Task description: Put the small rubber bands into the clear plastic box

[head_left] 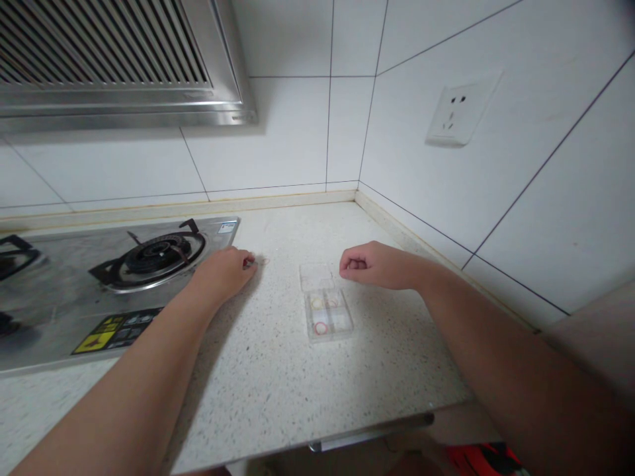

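Two bare hands rested on a speckled white stone countertop (278, 377): left hand (225, 272), by the right edge of the steel gas hob (59, 304), fingertips curled onto a small loose rubber ring (251, 262), grip untellable; right hand (370, 264), loosely fisted, contents hidden, beside a clear compartmented plastic box (328, 316) mid-countertop, lid laid back so its compartments stood reachable.

To your left, a steel gas hob (59, 297) sits in the speckled countertop (278, 383), with its black burner (156, 254) just behind a yellow warning label (96, 342). Above it you see a range hood (119, 73). On your right, a white wall socket (459, 112) sits on the tiled wall (546, 198).
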Tool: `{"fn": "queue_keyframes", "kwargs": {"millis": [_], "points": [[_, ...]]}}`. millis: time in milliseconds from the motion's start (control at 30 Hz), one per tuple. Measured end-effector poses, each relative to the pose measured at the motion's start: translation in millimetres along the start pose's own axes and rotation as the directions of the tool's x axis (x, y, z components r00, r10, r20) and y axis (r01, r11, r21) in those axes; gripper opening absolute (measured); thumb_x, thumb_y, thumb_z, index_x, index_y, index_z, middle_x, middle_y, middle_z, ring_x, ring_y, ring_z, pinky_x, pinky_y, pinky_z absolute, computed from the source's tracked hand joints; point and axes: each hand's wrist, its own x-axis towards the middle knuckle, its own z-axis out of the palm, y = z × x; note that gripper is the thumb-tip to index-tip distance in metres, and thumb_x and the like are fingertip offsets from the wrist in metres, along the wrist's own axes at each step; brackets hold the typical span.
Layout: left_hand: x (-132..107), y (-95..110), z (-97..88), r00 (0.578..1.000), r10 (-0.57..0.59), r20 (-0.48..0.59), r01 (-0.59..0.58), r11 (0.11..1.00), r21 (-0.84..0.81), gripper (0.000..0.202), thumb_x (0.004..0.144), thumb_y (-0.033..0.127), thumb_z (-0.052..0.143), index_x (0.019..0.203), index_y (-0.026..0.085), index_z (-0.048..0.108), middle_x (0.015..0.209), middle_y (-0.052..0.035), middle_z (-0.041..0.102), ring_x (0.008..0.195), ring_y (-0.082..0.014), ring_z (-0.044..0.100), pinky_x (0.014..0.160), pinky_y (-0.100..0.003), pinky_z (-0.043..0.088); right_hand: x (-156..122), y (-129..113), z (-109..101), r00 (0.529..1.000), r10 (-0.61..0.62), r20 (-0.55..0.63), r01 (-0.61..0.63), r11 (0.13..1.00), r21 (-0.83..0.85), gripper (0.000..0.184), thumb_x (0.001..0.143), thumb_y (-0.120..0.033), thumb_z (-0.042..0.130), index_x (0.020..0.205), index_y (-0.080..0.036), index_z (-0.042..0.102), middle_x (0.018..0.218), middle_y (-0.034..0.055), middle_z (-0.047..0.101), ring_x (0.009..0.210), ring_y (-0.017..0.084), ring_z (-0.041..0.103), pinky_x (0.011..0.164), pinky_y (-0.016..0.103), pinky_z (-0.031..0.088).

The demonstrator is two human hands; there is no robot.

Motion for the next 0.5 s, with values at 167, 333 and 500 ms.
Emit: {"fn": "queue_keyframes", "kwargs": {"millis": [167,333,500], "points": [[-1.5,1.1,-2.6,1.0,-0.018,0.018,0.018,0.999,-0.038,0.032,0.086,0.04,0.052,0.105,0.022,0.072,0.101,-0.0069,0.074,0.092,-0.0261,0.068,0.075,-0.032,0.047,-0.8,0.7,-0.2,1.0,-0.01,0.001,0.01,1.0,0.003,0.034,0.084,-0.045,0.055,0.094,-0.016,0.069,0.078,0.0022,0.062,0.068,0.005,0.047,0.063,0.019,0.032],[-3.9,4.9,-5.9,1.0,-0.016,0.006,0.016,0.998,-0.068,0.027,0.085,0.039,0.053,0.096,0.021,0.071,0.099,-0.0086,0.074,0.089,-0.0267,0.067,0.073,-0.033,0.046,-0.9,-0.3,-0.7,1.0,-0.009,-0.002,0.009,1.0,0.009,0.035,0.084,-0.045,0.055,0.095,-0.015,0.069,0.08,0.0027,0.063,0.068,0.005,0.047,0.063,0.019,0.033],[-4.9,9.4,-10.0,1.0,-0.015,-0.005,0.015,0.992,-0.122,0.027,0.085,0.039,0.053,0.094,0.021,0.071,0.097,-0.0094,0.074,0.085,-0.0258,0.067,0.068,-0.032,0.045,0.0,1.0,-0.7,1.0,-0.022,-0.001,0.022,1.0,0.003,0.035,0.084,-0.045,0.056,0.095,-0.015,0.07,0.08,0.0033,0.063,0.069,0.006,0.049,0.063,0.019,0.033]]}}
